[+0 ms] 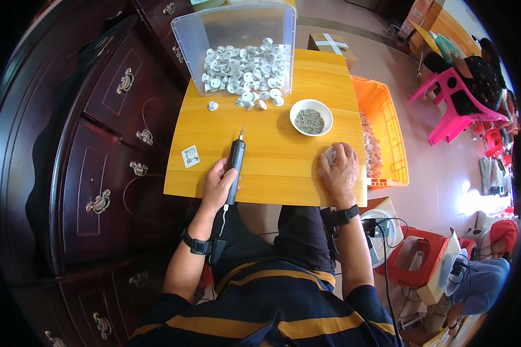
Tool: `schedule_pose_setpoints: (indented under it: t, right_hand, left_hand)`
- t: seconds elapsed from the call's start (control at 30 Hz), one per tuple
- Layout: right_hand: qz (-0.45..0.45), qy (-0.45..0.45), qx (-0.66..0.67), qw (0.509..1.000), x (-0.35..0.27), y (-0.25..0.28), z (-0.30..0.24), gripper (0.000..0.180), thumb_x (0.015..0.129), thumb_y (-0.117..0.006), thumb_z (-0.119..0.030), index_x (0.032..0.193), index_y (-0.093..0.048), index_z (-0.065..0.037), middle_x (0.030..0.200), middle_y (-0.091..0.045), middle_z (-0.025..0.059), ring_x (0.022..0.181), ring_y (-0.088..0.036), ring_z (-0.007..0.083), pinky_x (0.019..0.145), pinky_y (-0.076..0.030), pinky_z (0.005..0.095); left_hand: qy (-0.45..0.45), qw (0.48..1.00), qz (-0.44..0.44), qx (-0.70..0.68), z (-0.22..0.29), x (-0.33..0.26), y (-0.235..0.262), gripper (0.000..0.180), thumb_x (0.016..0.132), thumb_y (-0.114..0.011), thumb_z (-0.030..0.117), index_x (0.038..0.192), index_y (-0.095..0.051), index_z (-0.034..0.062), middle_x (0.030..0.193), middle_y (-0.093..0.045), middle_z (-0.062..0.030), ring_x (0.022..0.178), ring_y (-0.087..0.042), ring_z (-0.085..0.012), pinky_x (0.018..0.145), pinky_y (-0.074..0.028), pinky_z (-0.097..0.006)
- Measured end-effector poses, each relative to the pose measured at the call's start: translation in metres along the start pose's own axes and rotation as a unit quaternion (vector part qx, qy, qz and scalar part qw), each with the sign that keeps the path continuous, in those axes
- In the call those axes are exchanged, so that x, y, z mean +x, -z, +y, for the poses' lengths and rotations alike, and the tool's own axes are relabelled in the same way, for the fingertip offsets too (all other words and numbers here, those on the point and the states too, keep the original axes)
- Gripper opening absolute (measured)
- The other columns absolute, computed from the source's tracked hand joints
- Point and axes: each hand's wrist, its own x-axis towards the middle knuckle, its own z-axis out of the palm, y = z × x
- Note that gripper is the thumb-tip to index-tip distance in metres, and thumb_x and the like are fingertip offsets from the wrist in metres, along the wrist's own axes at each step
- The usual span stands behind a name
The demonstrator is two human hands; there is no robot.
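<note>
The left hand [219,186] is closed around a black pen-shaped electric screwdriver [235,163], gripping it low on the barrel at the near edge of the tabletop [272,156]. The tool lies almost flat, its long axis running away from the person, with the thin metal bit pointing toward the far side of the tabletop and a white cord leaving its near end toward the lap. The right hand [338,170] rests palm down near the right edge, fingers curled over a small white round part [329,155] that it covers and presses; the part is mostly hidden.

Just beyond the right hand sits a small white bowl [311,117] filled with tiny dark screws. Farther off, at the far edge, a clear plastic bin [237,49] lies tipped on its side, open toward the person, with a heap of white round parts [243,72] inside and a few spilled in front. A small white label [190,156] lies near the left edge.

The tabletop is a square of yellow wood. A dark carved wooden cabinet [110,144] with brass handles stands on its left, an orange plastic crate [382,133] touches its right side, a cardboard box [331,47] sits behind, and pink plastic chairs [451,110] stand well apart on the pale floor
</note>
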Motion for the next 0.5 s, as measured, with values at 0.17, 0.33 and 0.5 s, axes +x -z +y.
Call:
schedule_pose_setpoints:
  t: [0.17,0.33,0.5]
  right_hand:
    - [-0.011,-0.004,-0.038,0.999,0.030,0.011,0.046,0.034,0.082,-0.067,-0.023,0.110,-0.060,-0.005,0.114,-0.060,0.0191,0.107,-0.057,0.0393,0.092,-0.046,0.0490]
    - [-0.043,-0.027,-0.014,0.999,0.075,0.003,0.094,0.036,0.085,-0.065,-0.025,0.113,-0.059,-0.004,0.114,-0.059,0.0225,0.106,-0.058,0.0417,0.093,-0.046,0.0497]
    - [0.062,-0.002,-0.158,0.986,0.131,0.000,0.152,0.044,0.084,-0.068,-0.023,0.124,-0.058,-0.008,0.125,-0.058,0.0218,0.117,-0.055,0.0401,0.099,-0.045,0.0472]
  left_hand:
    - [0.005,1.000,-0.007,0.007,0.001,0.001,-0.001,0.039,0.095,-0.058,0.016,0.127,-0.052,-0.0047,0.091,-0.062,-0.0064,0.076,-0.062,-0.0118,0.062,-0.056,-0.027]
    - [0.021,0.999,-0.006,0.026,0.002,-0.002,0.000,0.038,0.095,-0.056,0.015,0.128,-0.053,-0.0025,0.093,-0.061,-0.0064,0.078,-0.063,-0.0125,0.064,-0.056,-0.027]
    - [0.011,1.000,-0.005,0.001,0.004,-0.002,0.000,0.037,0.095,-0.057,0.013,0.127,-0.052,-0.0047,0.091,-0.061,-0.0060,0.075,-0.061,-0.0108,0.062,-0.056,-0.026]
